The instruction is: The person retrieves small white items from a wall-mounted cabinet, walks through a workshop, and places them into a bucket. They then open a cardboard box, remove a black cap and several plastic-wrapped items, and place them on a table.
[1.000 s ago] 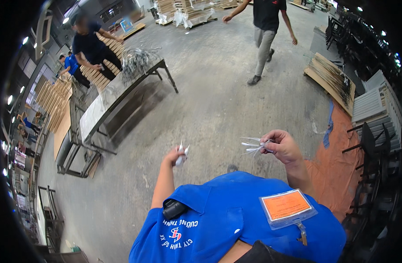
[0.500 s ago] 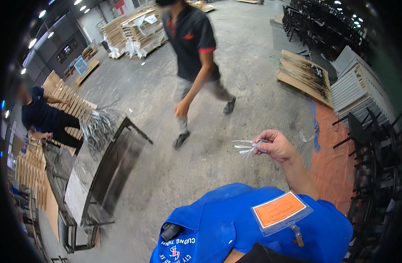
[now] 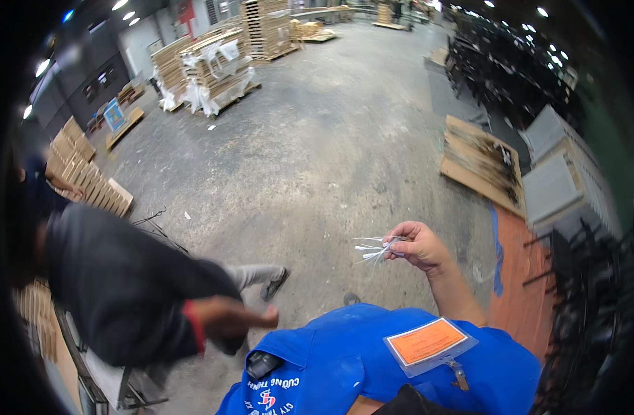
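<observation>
My right hand (image 3: 422, 249) is raised in front of my chest. Its thumb and fingers are pinched closed on a small bunch of thin white strips (image 3: 372, 251). The strips fan out to the left of the fingertips; some have wider flat ends, and I cannot make out their exact kind. Nothing else touches the hand, and the concrete floor shows beneath it. My left hand is out of sight. On my blue shirt (image 3: 331, 339) hangs an orange badge (image 3: 428, 346) in a clear holder.
A co-worker in a dark shirt (image 3: 123, 277) passes close on my left, blurred, covering most of the table (image 3: 109, 377). Another person (image 3: 37, 183) stands behind. Wrapped wood stacks (image 3: 216, 69) are far left. A board with dark rods (image 3: 483, 162), grey panels (image 3: 556, 183) and black chairs (image 3: 580, 277) line the right.
The co-worker has walked from ahead of me to close on my left, now hiding the metal bundle on the table. My right hand sits slightly lower and further left, still gripping the strips.
</observation>
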### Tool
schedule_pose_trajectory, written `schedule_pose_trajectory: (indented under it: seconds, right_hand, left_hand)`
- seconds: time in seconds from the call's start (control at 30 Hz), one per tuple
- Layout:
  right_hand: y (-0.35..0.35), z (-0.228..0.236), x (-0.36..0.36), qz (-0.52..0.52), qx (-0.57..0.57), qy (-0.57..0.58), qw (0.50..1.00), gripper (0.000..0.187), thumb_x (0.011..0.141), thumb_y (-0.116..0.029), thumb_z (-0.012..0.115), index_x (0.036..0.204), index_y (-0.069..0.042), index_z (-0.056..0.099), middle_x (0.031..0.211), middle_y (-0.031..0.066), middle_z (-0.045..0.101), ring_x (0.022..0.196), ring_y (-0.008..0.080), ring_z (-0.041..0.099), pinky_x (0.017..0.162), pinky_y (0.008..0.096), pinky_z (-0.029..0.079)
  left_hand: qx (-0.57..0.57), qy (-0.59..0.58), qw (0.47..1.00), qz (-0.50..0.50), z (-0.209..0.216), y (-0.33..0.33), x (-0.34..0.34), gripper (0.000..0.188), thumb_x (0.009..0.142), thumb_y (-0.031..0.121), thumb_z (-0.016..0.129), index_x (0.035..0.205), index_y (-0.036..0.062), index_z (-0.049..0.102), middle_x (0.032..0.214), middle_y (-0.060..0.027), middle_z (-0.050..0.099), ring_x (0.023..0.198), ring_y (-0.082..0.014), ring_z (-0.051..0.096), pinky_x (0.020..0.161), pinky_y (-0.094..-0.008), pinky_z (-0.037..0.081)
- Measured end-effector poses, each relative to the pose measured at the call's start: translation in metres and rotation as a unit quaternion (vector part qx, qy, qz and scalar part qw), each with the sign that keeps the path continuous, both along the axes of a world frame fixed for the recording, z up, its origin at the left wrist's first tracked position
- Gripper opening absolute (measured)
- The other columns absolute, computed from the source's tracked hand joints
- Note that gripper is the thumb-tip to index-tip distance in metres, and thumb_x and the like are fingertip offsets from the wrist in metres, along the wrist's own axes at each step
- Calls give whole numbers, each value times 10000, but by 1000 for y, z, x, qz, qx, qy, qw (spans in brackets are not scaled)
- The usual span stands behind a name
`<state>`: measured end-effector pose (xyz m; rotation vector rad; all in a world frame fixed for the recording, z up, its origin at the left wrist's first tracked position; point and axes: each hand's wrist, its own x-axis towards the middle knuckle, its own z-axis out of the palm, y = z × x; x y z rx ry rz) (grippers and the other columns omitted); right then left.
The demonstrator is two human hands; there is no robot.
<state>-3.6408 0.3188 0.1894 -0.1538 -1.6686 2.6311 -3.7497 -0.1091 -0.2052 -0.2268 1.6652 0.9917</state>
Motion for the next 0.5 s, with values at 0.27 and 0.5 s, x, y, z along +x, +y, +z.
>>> schedule_pose_trajectory:
  seconds: [0.27,0.5]
  right_hand:
    - [68,18,-246,103,18,-18,994,156,723,43,644,869,35,591,823,138,625,698,217,640,620,295,545]
    - [48,-4,-477,163,-20,3,986,164,720,48,647,874,28,595,819,146,628,707,227,647,620,307,556]
  left_hand:
    - [-71,-65,971,217,22,-13,-45,327,669,227,654,944,66,579,789,-88,601,664,-221,584,602,-352,477]
    - [-96,-161,929,318,-8,-18,-124,332,663,228,656,941,62,582,792,-92,603,665,-224,584,607,-355,477]
